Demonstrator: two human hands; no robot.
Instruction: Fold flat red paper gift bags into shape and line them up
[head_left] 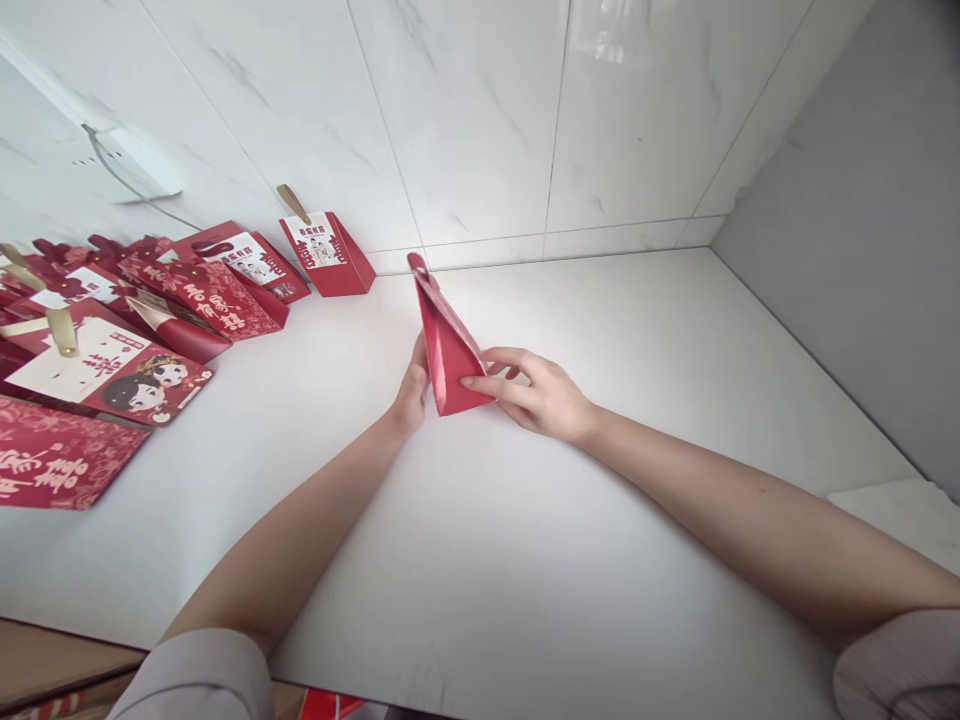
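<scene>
A red folded gift box (456, 365) with a triangular side and a ribbon loop at its top stands upright near the middle of the white table. My left hand (414, 388) grips its left face, the fingertips hidden behind the box. On the other side, my right hand (536, 390) holds the lower right edge, with one finger lying across the triangular end panel. The front of the box is turned away from me.
Several red gift boxes (236, 270) with ribbon handles crowd the left of the white table (600, 580). One box (326, 255) stands apart against the marbled tile wall (465, 120). A cable (124, 175) hangs at the upper left; a grey wall (855, 220) bounds the right.
</scene>
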